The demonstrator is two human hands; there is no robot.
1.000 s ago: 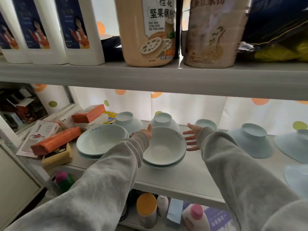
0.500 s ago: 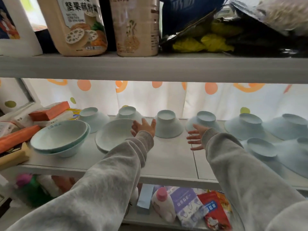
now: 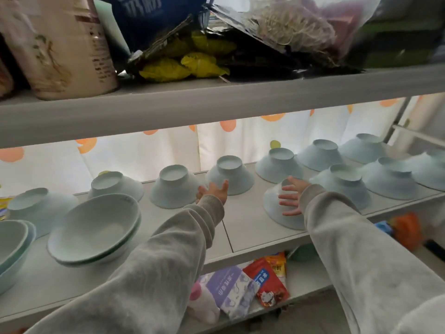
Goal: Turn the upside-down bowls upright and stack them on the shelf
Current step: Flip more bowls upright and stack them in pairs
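Observation:
Several pale blue bowls stand upside down along the grey shelf (image 3: 243,227). My left hand (image 3: 213,190) is open with fingers spread, in front of an upside-down bowl (image 3: 230,174) at the back. My right hand (image 3: 290,197) is open, its fingers spread against the side of a nearer upside-down bowl (image 3: 277,210). A stack of upright bowls (image 3: 96,227) sits at the left front, tilted toward me. Another upright stack (image 3: 12,247) sits at the far left edge.
An upper shelf (image 3: 216,104) hangs low above the bowls, loaded with a tall canister (image 3: 60,44) and bags. More upside-down bowls (image 3: 342,186) crowd the right end. Packets (image 3: 265,283) lie on the lower shelf. A dotted curtain (image 3: 144,150) backs the shelf.
The view has swung right, so the upright stacks now sit at the left. Both hands have moved right along the shelf; the right hand now touches an upside-down bowl.

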